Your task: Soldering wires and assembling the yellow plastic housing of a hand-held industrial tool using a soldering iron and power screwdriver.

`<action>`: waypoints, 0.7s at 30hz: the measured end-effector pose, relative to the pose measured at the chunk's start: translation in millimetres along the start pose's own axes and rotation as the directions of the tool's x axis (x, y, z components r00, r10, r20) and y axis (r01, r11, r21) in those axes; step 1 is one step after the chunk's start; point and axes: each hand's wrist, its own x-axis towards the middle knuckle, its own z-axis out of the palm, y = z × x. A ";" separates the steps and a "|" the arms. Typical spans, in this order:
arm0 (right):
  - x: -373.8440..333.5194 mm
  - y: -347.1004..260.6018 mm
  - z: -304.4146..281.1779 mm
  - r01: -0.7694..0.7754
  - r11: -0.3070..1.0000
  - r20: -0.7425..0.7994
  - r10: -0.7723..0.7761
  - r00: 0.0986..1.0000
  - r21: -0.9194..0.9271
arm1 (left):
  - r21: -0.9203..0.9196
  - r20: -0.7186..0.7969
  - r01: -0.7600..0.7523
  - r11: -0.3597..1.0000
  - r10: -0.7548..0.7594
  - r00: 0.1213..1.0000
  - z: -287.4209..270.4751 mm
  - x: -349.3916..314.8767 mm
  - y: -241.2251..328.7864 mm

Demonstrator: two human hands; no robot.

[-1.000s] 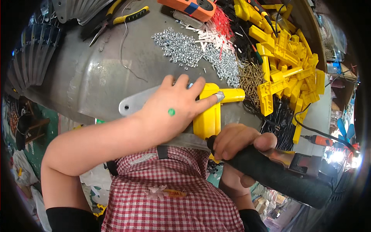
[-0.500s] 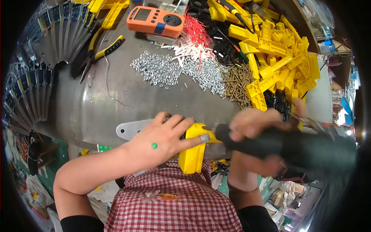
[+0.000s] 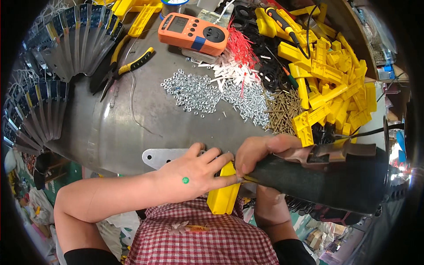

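My left hand (image 3: 190, 174) is closed over a yellow plastic housing (image 3: 223, 198) at the table's near edge, pressing it with the fingers. A flat grey metal plate with holes (image 3: 160, 157) sticks out to the left from under that hand. My right hand (image 3: 260, 152) grips a thick black power screwdriver (image 3: 327, 176) lying nearly level, its narrow end pointing left at the housing. The right fingers wrap round its front, close to my left fingertips. Whether a screw sits at the tip is hidden by the fingers.
Beyond my hands lie nuts (image 3: 190, 92), silver screws (image 3: 247, 104) and brass-coloured screws (image 3: 282, 110). Yellow housings (image 3: 331, 79) are heaped at the right. An orange meter (image 3: 193, 34), pliers (image 3: 126, 66) and fanned metal strips (image 3: 81, 44) lie farther back and left.
The whole view has shifted, so the table things sit slightly lower and farther right. The power screwdriver, blurred before, is now steadier, and my right fingers have come closer to my left fingertips.
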 end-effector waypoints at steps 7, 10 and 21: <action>2.1 -11.8 7.0 0.289 0.934 0.026 -0.290 0.957 -0.208 | 0.030 0.022 0.048 0.998 -0.048 0.999 -1.9 -0.5 7.4; 0.7 -31.0 13.7 0.328 0.941 -0.104 -0.335 0.936 -0.085 | 0.039 0.036 0.064 0.997 -0.065 0.997 3.1 -5.9 10.5; -73.8 -29.2 -85.3 0.397 0.850 -0.606 -0.121 0.786 0.346 | -0.228 -0.054 0.385 0.894 -0.406 0.912 6.4 -11.1 10.0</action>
